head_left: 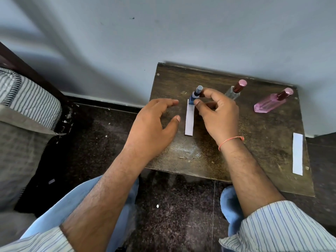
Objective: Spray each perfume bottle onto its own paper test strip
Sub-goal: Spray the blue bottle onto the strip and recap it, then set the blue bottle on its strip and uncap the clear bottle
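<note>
blue bottle [193, 97] is pinched by right hand [217, 115] at 12 o'clock end of paper strip [189, 119] | left hand [151, 122] is held open, nothing in it | clear bottle [233, 92] and pink bottle [269, 103] at 2 o'clock look untouched | second strip [297, 153] waits at 4 o'clock

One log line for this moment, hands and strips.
right hand: pinches blue perfume bottle at strip | left hand: open, holds nothing | second strip: unused, table's right edge
</note>
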The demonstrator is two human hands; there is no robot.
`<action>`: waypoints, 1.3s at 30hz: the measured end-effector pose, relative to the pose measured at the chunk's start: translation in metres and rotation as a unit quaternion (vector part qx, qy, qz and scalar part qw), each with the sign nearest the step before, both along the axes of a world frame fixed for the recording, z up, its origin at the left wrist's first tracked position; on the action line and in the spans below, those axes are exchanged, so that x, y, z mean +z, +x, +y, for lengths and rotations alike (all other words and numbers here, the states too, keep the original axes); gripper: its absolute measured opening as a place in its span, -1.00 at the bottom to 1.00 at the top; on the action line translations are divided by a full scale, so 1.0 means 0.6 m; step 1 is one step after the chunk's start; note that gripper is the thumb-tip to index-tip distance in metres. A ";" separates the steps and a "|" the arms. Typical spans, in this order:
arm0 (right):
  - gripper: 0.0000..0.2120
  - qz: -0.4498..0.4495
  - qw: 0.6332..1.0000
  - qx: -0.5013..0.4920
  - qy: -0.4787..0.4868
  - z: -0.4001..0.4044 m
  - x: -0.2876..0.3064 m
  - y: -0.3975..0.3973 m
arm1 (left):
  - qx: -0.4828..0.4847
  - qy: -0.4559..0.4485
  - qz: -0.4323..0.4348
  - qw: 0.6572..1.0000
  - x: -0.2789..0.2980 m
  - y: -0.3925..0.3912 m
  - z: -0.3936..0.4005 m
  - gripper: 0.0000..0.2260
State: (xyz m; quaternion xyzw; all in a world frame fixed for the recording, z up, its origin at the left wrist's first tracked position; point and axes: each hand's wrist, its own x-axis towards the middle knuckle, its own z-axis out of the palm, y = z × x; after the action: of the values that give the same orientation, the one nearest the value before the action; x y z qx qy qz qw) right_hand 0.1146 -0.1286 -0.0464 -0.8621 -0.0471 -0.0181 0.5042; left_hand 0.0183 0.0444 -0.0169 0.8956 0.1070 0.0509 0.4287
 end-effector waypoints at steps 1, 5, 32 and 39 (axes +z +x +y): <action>-0.73 -0.002 1.000 0.001 0.000 0.000 0.000 0.000 | 0.000 0.000 -0.001 1.000 0.000 0.000 0.000 -0.63; -0.71 0.002 1.000 0.007 0.001 0.003 0.003 0.001 | -0.001 0.011 -0.001 1.000 0.001 0.000 0.000 -0.62; -0.85 -0.060 0.998 -0.026 -0.026 -0.069 0.007 -0.032 | -0.014 0.011 -0.023 1.000 -0.002 0.005 -0.030 -0.68; -0.84 -0.083 0.992 -0.098 -0.016 -0.112 0.010 -0.028 | -0.020 -0.059 -0.005 0.998 -0.006 0.011 -0.062 -0.75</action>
State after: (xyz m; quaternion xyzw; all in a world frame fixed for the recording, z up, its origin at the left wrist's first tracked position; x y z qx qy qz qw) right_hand 0.0976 -0.1958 -0.0403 -0.8659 -0.0044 -0.1387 0.4806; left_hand 0.0252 0.0071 -0.0205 0.8705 0.0899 0.0408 0.4821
